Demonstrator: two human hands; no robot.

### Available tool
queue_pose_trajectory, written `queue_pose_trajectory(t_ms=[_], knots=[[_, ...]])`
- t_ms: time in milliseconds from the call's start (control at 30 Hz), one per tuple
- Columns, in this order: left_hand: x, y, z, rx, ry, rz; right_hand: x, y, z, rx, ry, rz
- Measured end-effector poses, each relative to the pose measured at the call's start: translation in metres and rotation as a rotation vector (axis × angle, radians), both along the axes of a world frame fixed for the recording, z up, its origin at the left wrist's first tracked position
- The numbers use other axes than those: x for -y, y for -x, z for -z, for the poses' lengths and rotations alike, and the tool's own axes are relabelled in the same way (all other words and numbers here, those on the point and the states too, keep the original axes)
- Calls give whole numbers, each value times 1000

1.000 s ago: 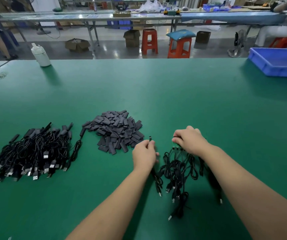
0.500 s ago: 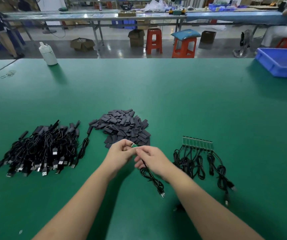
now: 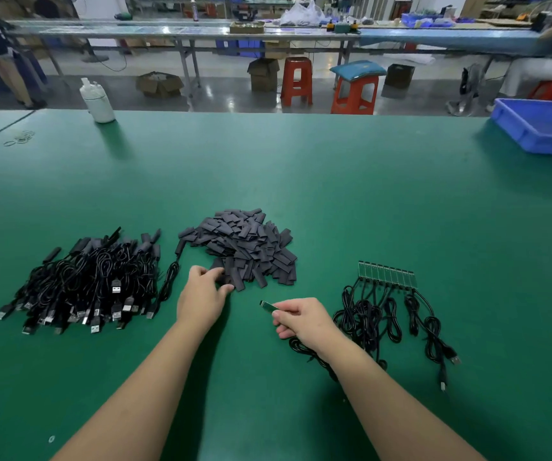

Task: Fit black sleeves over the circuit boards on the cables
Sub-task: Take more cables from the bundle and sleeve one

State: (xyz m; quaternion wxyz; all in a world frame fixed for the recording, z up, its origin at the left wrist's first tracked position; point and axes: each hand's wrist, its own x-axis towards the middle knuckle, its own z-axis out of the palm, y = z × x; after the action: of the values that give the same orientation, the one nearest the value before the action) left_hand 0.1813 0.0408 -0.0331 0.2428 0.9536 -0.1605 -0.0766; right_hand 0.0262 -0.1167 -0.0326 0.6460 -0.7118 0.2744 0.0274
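- Left hand (image 3: 203, 299) is at the near edge of the pile of black sleeves (image 3: 244, 249), thumb and fingers closing on one sleeve at the pile's rim.
- Right hand (image 3: 301, 319) pinches a small circuit board (image 3: 269, 306) between thumb and forefinger, board tip pointing across at the left hand, the two hands apart.
- That board's black cable (image 3: 304, 349) trails under the right wrist onto the green table (image 3: 334, 194).
- Just right of the right hand, a row of bare boards (image 3: 387, 273) lies side by side, their coiled cables (image 3: 387, 322) spread toward the person.
- Left of the left hand sits a heap of sleeved cables (image 3: 91, 282), USB plugs facing the near edge.
- Far beyond the left hand, a white bottle (image 3: 97, 101); far beyond the right hand, a blue bin (image 3: 540, 126).
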Motion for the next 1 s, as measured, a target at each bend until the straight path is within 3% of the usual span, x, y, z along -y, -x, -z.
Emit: queue_pose_trajectory(t_ms=[233, 533, 800, 867, 1000], knots=[[-2, -11, -4, -39, 72, -8, 2, 3, -3, -8, 37, -60], [-20, -26, -7, 20, -43, 159, 2, -1, -7, 46, -207, 71], [-32, -23, -17, -40, -2, 184, -8, -7, -6, 11, -151, 41], [-35, -15, -20, 14, 0, 264, -7, -10, -10, -8, -175, 36], [-40, 1, -18, 294, -177, 529, -6, -12, -13, -35, -123, -6]])
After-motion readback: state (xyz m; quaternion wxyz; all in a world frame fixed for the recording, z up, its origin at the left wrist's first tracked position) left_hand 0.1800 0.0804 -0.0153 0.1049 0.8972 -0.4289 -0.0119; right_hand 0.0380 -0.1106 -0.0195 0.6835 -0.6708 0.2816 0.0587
